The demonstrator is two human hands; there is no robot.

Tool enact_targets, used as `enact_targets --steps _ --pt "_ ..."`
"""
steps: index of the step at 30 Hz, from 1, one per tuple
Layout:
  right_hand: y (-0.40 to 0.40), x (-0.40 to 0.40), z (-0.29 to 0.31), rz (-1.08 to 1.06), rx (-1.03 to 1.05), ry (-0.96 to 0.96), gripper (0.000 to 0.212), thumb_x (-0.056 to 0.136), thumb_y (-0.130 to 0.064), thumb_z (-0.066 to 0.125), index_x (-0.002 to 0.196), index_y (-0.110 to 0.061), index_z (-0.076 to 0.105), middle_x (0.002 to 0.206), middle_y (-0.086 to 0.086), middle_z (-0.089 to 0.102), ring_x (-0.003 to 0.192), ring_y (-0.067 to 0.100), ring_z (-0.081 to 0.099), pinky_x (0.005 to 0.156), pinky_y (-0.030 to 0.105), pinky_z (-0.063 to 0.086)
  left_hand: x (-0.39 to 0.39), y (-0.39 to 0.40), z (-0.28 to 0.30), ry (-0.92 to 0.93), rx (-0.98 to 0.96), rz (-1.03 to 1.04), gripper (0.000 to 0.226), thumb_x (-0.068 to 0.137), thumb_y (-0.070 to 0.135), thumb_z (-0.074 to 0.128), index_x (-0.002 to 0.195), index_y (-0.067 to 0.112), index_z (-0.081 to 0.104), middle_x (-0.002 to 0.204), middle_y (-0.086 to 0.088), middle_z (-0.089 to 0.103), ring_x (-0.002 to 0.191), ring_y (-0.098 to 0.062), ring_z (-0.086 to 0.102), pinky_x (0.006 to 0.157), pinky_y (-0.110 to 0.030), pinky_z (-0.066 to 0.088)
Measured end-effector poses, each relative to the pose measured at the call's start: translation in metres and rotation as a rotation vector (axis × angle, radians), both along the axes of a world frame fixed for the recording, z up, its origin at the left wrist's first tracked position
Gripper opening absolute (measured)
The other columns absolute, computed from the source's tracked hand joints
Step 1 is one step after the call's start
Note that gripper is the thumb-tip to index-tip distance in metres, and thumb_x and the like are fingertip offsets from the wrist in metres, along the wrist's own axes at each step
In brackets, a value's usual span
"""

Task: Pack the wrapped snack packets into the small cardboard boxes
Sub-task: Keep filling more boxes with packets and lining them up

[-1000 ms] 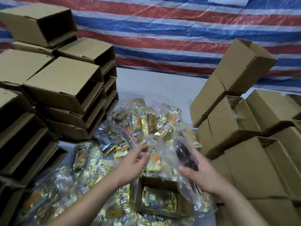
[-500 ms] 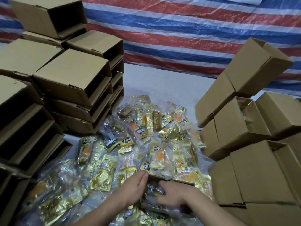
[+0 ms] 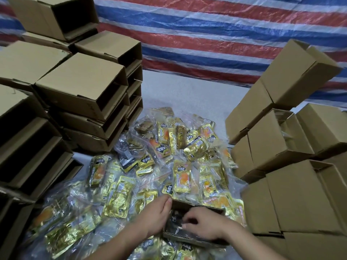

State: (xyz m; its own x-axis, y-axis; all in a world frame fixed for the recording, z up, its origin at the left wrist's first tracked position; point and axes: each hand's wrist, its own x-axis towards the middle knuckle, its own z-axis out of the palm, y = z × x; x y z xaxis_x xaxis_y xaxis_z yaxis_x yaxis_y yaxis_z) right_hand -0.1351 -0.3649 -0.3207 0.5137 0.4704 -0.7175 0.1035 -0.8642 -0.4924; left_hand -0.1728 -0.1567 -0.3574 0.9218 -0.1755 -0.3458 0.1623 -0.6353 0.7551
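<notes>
A small open cardboard box (image 3: 197, 206) lies at the bottom centre on a heap of gold snack packets (image 3: 181, 177) in clear bags. My left hand (image 3: 155, 212) rests against the box's left wall with its fingers fairly straight. My right hand (image 3: 203, 225) is inside the box, its fingers curled on a clear-wrapped dark snack packet (image 3: 173, 221) that lies in the box. Most of the box's inside is hidden by my hands.
Open-ended cardboard boxes (image 3: 80, 91) are stacked high on the left, and more boxes (image 3: 293, 199) are piled on the right. A red, white and blue striped tarp (image 3: 216, 34) hangs behind a pale table top (image 3: 187, 94).
Both hands came down from above the heap to the small box. The right hand brought the clear-wrapped dark packet into the box, and the left hand moved to the box's left side.
</notes>
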Motion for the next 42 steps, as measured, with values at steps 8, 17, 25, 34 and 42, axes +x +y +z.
enact_targets --steps 8,17,25,34,42 --pt "0.031 -0.006 -0.025 0.040 -0.262 0.307 0.061 0.104 -0.049 0.022 0.148 -0.011 0.039 0.151 0.016 0.042 0.127 0.025 0.047 0.098 0.030 0.034 -0.010 -0.004 0.001 -0.015 0.037 0.013 0.035 0.106 0.049 0.024 0.105 0.033 0.055 0.093 0.011 0.063 0.084 -0.001 0.058 0.078 -0.026 0.050" --pt "0.049 -0.003 -0.030 -0.065 -0.116 0.151 0.042 0.101 -0.032 0.030 0.124 -0.009 0.057 0.137 0.024 0.055 0.116 0.033 0.057 0.091 0.032 0.042 0.001 -0.005 0.005 0.011 0.031 0.011 0.034 0.107 0.044 0.027 0.109 0.027 0.057 0.100 0.003 0.066 0.091 -0.010 0.061 0.086 -0.034 0.050" --pt "0.022 -0.016 -0.004 -0.231 0.068 0.148 0.030 0.099 -0.035 0.042 0.106 -0.020 0.067 0.105 0.004 0.065 0.094 0.014 0.059 0.089 0.029 0.048 -0.004 -0.006 0.017 0.102 -0.024 0.038 0.033 0.107 0.044 0.027 0.109 0.028 0.056 0.098 0.005 0.066 0.089 -0.008 0.063 0.086 -0.031 0.051" --pt "-0.008 0.009 0.049 -0.029 0.022 -0.569 0.052 0.091 -0.047 0.052 0.139 -0.028 0.048 0.134 -0.011 0.054 0.122 0.011 0.052 0.102 0.033 0.045 -0.009 -0.014 0.031 0.213 -0.090 0.059 0.023 0.103 0.043 0.046 0.123 0.039 0.035 0.098 0.005 0.068 0.066 -0.001 0.061 0.058 -0.022 0.046" --pt "-0.010 0.000 0.026 0.177 -0.240 -0.495 0.020 0.094 -0.006 0.043 0.108 -0.012 0.056 0.099 0.015 0.065 0.089 0.036 0.062 0.066 0.037 0.043 -0.011 -0.021 0.045 0.318 -0.151 0.129 0.019 0.107 0.023 0.040 0.125 0.026 0.045 0.092 -0.005 0.068 0.056 -0.006 0.051 0.050 -0.021 0.038"
